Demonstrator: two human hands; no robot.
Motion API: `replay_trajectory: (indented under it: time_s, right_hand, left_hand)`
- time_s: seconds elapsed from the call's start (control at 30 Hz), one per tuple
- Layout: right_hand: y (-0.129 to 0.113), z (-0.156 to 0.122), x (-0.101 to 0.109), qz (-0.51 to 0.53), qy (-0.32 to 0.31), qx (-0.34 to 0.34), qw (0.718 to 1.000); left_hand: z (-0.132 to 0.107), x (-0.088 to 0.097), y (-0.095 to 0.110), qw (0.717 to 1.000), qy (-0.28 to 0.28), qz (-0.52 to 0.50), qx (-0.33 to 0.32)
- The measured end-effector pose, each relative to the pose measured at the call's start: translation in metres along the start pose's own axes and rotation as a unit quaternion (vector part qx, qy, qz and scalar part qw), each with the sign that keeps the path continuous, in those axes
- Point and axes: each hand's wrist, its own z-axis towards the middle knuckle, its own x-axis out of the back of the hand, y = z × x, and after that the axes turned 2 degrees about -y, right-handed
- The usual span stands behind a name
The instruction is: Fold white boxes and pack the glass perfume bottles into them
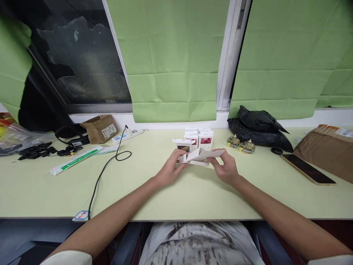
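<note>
Between my hands is a small white cardboard box (202,155) with flaps folded out, held just above the table. My left hand (170,170) has its fingers closed on the box's left end. The thumb and fingers of my right hand (225,168) pinch a flap at the right end. Directly behind stands a white box with a dark and yellow picture (183,148), its top flap raised and its lower part hidden. Farther back are several white boxes with pink pictures (206,141), grouped close together.
To the right lie two round gold-and-clear items (246,147), a black plastic bag (257,129), a phone (307,169) and a brown package (328,149). Leftward are a black cable (102,173), an open brown carton (100,129), a green-and-white packet (75,161) and black parts (37,150).
</note>
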Motion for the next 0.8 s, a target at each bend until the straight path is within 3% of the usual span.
replay_trajectory:
  time_s: [0.23, 0.63, 0.8]
  right_hand:
    - [0.001, -0.001, -0.001, 0.045, -0.032, -0.05, 0.997]
    - [0.004, 0.005, 0.005, 0.083, -0.052, -0.028, 0.995]
    - [0.004, 0.009, 0.005, 0.065, -0.081, 0.033, 0.994]
  left_hand:
    - [0.001, -0.002, 0.004, 0.997, -0.011, -0.067, 0.02]
    - [0.002, 0.001, 0.01, 0.993, -0.033, -0.099, 0.052]
    - [0.001, 0.002, 0.005, 0.996, -0.031, -0.07, 0.037]
